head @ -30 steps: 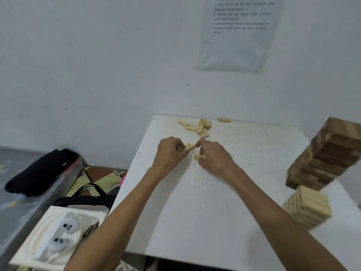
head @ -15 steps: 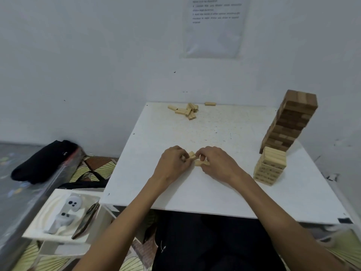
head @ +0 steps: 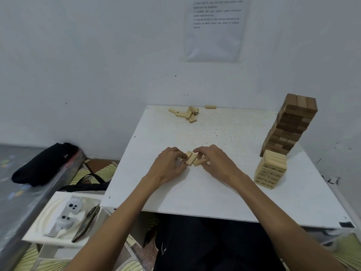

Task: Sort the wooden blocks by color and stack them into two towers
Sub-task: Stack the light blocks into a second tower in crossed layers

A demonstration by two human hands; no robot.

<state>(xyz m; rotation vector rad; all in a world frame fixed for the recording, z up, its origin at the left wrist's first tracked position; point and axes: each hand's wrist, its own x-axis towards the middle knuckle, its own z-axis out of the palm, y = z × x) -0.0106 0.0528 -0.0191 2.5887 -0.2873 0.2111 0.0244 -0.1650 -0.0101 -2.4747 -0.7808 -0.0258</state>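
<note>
My left hand (head: 168, 165) and right hand (head: 214, 163) meet at the middle of the frame, low over the white table (head: 195, 192). Between them sit the small pale blocks (head: 192, 158) – short, light, unstained wooden bars with squared ends, lying at slightly different angles and touching one another. My left fingers are curled in against the left side of that cluster and my right fingers and thumb pinch it from the right; how many bars are in there I cannot tell, as my knuckles hide part of them.

Toward the upper centre, at the far edge of the table, lies a loose pile (head: 187, 114) of the same pale bars, some leaning across each other, with one lone block (head: 210, 107) just to its right by the wall.

At the right of the frame stands the dark tower (head: 289, 126) – brown bars in crossed layers, tall and leaning. Just in front of it, lower right, is the light tower (head: 270, 171), much shorter, pale, with dark marks on its sides too small to read.

Lower left, off the table, a white tray (head: 39, 227) holds two white controllers (head: 67, 214)
</note>
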